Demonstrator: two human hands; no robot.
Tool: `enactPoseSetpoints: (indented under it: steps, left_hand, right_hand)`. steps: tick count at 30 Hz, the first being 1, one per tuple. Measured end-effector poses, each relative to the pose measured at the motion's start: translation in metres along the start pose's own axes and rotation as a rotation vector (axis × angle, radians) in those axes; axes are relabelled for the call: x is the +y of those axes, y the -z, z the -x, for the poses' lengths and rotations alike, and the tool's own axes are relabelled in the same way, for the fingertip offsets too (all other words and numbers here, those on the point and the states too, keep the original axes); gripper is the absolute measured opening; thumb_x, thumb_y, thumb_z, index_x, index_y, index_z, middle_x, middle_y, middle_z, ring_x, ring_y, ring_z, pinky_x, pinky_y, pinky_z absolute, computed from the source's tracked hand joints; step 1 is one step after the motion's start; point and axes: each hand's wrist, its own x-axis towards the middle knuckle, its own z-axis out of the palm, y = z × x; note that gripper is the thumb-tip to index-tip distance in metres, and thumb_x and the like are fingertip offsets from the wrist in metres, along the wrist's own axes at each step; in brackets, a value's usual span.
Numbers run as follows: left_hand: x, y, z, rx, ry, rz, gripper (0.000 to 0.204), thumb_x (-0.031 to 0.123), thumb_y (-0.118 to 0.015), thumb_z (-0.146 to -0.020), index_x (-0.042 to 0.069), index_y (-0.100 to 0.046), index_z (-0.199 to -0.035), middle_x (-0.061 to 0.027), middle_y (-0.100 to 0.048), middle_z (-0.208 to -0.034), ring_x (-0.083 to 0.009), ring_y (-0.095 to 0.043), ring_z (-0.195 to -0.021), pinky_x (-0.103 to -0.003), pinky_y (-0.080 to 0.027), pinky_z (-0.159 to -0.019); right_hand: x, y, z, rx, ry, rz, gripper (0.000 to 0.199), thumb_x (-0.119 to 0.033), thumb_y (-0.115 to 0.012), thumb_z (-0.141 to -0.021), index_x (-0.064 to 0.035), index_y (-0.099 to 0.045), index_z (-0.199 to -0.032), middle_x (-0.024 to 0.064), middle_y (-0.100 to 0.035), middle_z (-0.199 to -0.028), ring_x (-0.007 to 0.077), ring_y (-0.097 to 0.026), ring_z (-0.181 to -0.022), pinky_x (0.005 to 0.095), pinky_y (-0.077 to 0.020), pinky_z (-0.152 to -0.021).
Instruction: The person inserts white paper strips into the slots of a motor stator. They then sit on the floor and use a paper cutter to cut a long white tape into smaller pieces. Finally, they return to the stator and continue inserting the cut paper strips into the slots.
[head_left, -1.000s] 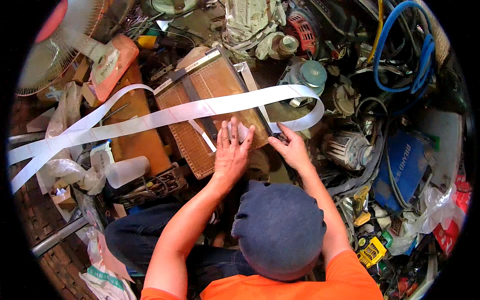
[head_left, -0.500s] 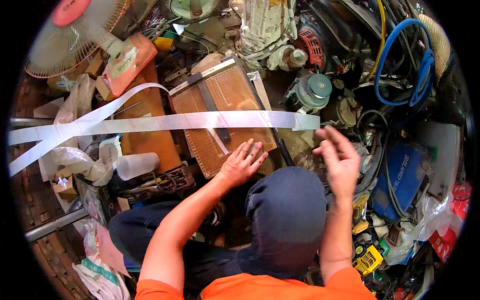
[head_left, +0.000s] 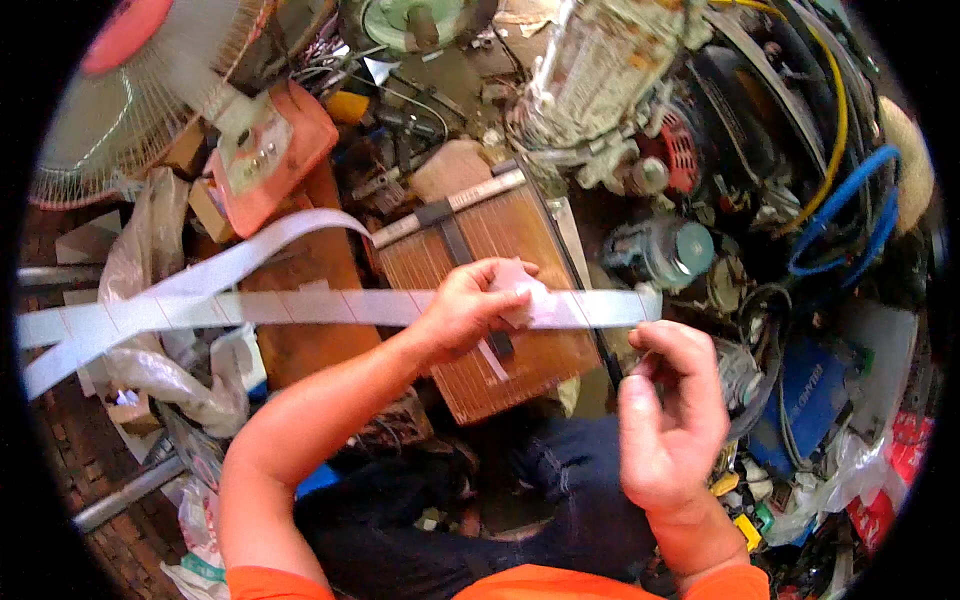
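A long white strip with thin red cross lines (head_left: 320,306) runs over the brown board of a paper cutter (head_left: 415,265), its right end reaching past the board's edge. My left hand (head_left: 468,308) is above the board, over the strip, thumb and fingers closed on a small whitish piece of sheet (head_left: 522,292). Just below the strip's right end is my right hand (head_left: 675,425), apart from it. Its fingers are curled, with a gap to the thumb, and nothing shows clearly between them.
Left of the cutter are a brown board (head_left: 315,345) and a fan with a pink base (head_left: 300,150). Beyond the cutter stands a dusty motor-like machine (head_left: 600,80). Blue hose (head_left: 850,240), a blue case (head_left: 800,400) and mixed clutter crowd the right side.
My left hand has come up off the cutter board and now holds a small whitish piece. My right hand is lower, below the strip's end. The whole view has shifted and turned.
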Motion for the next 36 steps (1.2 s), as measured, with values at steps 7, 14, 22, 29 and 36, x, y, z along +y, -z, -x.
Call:
enactPoseSetpoints:
  steps: [7, 14, 22, 29, 36]
  left_hand:
    - [0.049, -0.053, 0.040, 0.155, -0.007, 0.063, 0.037, 0.007, -0.067, -0.087, 0.007, -0.052, -0.120, -0.0054, -0.061, -0.100, -0.0142, -0.061, -0.087, -0.026, -0.053, -0.072]
    - [0.102, -0.170, 0.171, 0.565, 0.161, -0.002, 0.028, 0.009, -0.063, -0.088, 0.002, -0.053, -0.114, -0.0058, -0.059, -0.098, -0.0136, -0.058, -0.087, -0.028, -0.052, -0.074]
    - [0.197, -0.322, 0.259, 0.495, 0.230, 0.194, 0.020, 0.014, -0.058, -0.092, 0.002, -0.053, -0.108, -0.0070, -0.059, -0.098, -0.0167, -0.060, -0.084, -0.031, -0.052, -0.075]
    - [0.267, -0.381, 0.264, 0.397, 0.095, -0.139, 0.025, 0.008, -0.057, -0.091, 0.002, -0.053, -0.115, -0.0066, -0.059, -0.096, -0.0157, -0.059, -0.088, -0.030, -0.051, -0.074]
    - [0.344, -0.390, 0.225, 0.277, 0.113, -0.095, 0.032, 0.011, -0.062, -0.089, 0.005, -0.050, -0.118, -0.0030, -0.057, -0.094, -0.0101, -0.055, -0.075, -0.023, -0.045, -0.058]
  right_hand:
    - [0.007, -0.044, -0.036, -0.252, 0.004, 0.293, 0.054, -0.011, -0.065, -0.082, 0.0089, -0.046, -0.128, 0.0275, -0.047, -0.127, 0.0430, -0.050, -0.114, 0.0457, -0.0420, -0.099]
    - [-0.114, 0.024, 0.005, -0.400, -0.099, 0.130, 0.056, -0.022, -0.065, -0.086, 0.0129, -0.048, -0.126, 0.0323, -0.051, -0.126, 0.0430, -0.059, -0.108, 0.0410, -0.0515, -0.090]
    - [-0.260, 0.165, -0.001, -0.404, -0.257, 0.071, 0.054, -0.027, -0.066, -0.086, 0.0078, -0.052, -0.124, 0.0264, -0.056, -0.123, 0.0413, -0.061, -0.104, 0.0423, -0.0531, -0.085]
    - [-0.335, 0.222, -0.034, -0.373, -0.223, 0.155, 0.049, -0.026, -0.068, -0.083, 0.0037, -0.054, -0.119, 0.0245, -0.063, -0.105, 0.0425, -0.063, -0.090, 0.0462, -0.0532, -0.075]
    - [-0.353, 0.224, -0.084, -0.198, -0.142, 0.236, 0.043, -0.023, -0.063, -0.085, 0.0025, -0.051, -0.117, 0.0240, -0.064, -0.097, 0.0427, -0.064, -0.082, 0.0484, -0.0533, -0.068]
